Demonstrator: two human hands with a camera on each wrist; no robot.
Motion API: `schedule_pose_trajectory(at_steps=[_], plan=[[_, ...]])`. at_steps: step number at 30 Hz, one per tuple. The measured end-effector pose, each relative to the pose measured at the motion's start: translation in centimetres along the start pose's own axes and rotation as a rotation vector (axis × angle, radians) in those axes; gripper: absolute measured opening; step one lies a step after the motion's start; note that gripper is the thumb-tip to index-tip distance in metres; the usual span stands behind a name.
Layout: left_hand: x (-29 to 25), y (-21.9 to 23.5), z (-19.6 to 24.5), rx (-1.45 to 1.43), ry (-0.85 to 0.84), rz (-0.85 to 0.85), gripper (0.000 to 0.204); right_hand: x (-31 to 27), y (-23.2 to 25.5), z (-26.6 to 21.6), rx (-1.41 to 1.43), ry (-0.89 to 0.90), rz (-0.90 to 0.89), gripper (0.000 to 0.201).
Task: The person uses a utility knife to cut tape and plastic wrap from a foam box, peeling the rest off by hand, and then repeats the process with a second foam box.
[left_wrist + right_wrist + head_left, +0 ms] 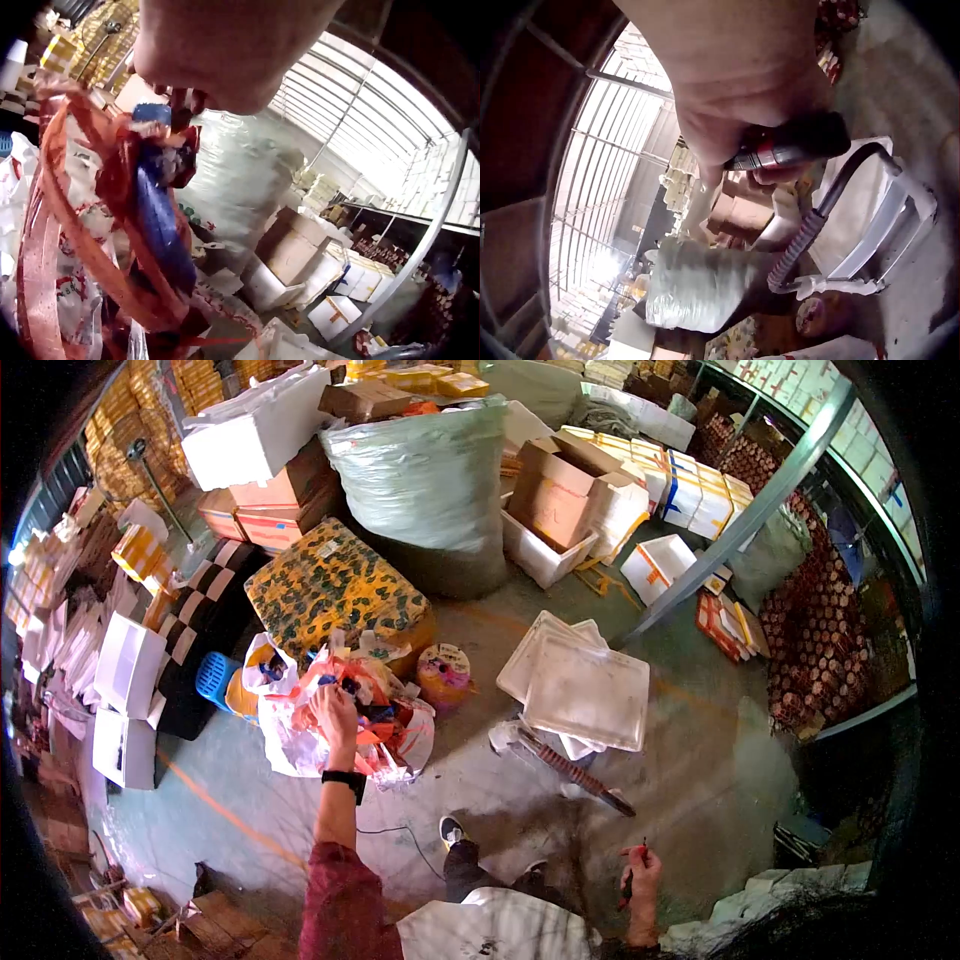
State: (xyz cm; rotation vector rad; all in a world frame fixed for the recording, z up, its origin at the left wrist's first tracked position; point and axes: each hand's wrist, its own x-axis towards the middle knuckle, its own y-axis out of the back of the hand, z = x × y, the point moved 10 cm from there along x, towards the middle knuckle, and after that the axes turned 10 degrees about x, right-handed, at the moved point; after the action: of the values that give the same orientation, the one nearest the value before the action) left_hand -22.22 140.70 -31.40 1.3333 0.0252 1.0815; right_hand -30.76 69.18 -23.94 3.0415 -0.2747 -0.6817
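Note:
My left hand [335, 715] reaches into a heap of red and white plastic bags [290, 745] on the floor. Its fingertips pinch a bunched blue-and-red plastic bag [156, 199] in the left wrist view, and translucent red strips [56, 247] hang beside it. Off to the lower right, my right hand [645, 875] grips a small tool with a black-and-red handle [795, 142]. The palm and curled fingers partly hide that tool, whose tip points up in the head view.
Behind the bags lies a yellow-and-black patterned bundle [335, 580], with a tape-wrapped round bundle [445, 672] beside it. White foam lids [585, 690] and a ridged-handled tool [565, 765] lie on the floor. A large pale sack [420, 480] and a metal post [745, 510] stand farther back.

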Motion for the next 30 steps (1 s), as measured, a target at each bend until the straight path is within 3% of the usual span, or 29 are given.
schedule_pose_trajectory(at_steps=[5,8,10,11,12,13,15,16,17,18,19,20,21,22,24,25,26,27,28,29,30], plan=[[-1.1,4.4,1.4,-0.154,0.043,0.026,0.009,0.8,3.3,1.4,0.072,0.039,0.046,0.027],[-7.5,2.2,2.7,-0.507,0.269,-0.2,0.012,2.2,7.4,4.7,0.11,-0.092,0.161,0.021],[-13.8,2.6,6.8,-0.617,0.368,-0.472,0.017,3.2,10.2,7.2,0.208,-0.11,0.152,0.02],[-20.2,-2.2,6.0,-0.689,0.334,-0.626,0.019,3.6,11.6,8.3,0.261,-0.115,0.145,0.019],[-24.5,-1.7,8.4,-0.512,0.239,-0.889,0.02,3.4,13.5,10.0,0.27,-0.204,0.173,0.018],[-34.0,-8.1,5.9,-0.66,0.273,-1.143,0.02,3.0,15.4,11.9,0.279,-0.292,0.2,0.016],[-44.3,-5.0,9.2,-0.52,-0.474,-1.338,0.033,2.0,19.9,16.3,0.279,-0.471,0.251,0.014],[-50.3,-5.1,8.5,-0.487,-0.469,-1.595,0.038,1.4,23.0,19.6,0.268,-0.561,0.275,0.014],[-52.5,-1.7,10.1,-0.354,-0.564,-1.759,0.039,0.9,26.0,22.9,0.26,-0.642,0.301,0.015],[-53.9,0.5,11.9,-0.42,-0.545,-1.747,0.04,-0.4,29.0,25.6,0.282,-0.699,0.405,0.019],[-55.6,2.4,13.3,-0.486,-0.528,-1.735,0.041,-0.7,34.1,32.2,0.242,-0.838,0.307,0.021],[-55.8,3.5,15.9,-0.494,-0.521,-1.651,0.042,-0.3,41.0,42.1,0.239,-0.926,0.262,0.05],[-56.2,4.2,18.2,-0.5,-0.513,-1.567,0.042,-2.3,43.3,45.2,0.493,-0.949,0.1,0.078],[-55.0,7.2,22.5,-0.247,-0.626,-1.552,0.043,-1.1,47.7,51.9,0.624,-0.743,-0.59,0.085],[-56.1,7.4,27.5,-0.073,-0.677,-1.393,0.041,-4.1,49.7,52.7,1.348,-0.594,-0.882,0.087],[-54.4,11.0,33.2,-0.182,-0.683,-1.484,0.036,-3.0,51.3,52.3,0.968,-0.64,-0.483,0.082],[-54.5,11.3,36.7,-0.262,-0.637,-1.523,0.034,-1.9,53.6,52.2,0.57,-0.731,-0.142,0.077],[-54.9,11.6,39.6,-0.332,-0.586,-1.567,0.033,-1.6,53.3,47.4,0.409,-0.751,0.008,0.073],[-55.2,12.2,42.4,-0.394,-0.531,-1.616,0.032,-0.2,52.6,42.4,0.403,-0.683,0.045,0.068],[-53.8,13.9,46.4,-0.344,-0.502,-1.496,0.029,1.8,51.9,36.8,0.433,-0.56,0.049,0.064],[-53.5,13.3,49.6,-0.414,-0.511,-1.444,0.027,5.3,53.2,38.1,0.533,-0.456,0.043,0.055]])
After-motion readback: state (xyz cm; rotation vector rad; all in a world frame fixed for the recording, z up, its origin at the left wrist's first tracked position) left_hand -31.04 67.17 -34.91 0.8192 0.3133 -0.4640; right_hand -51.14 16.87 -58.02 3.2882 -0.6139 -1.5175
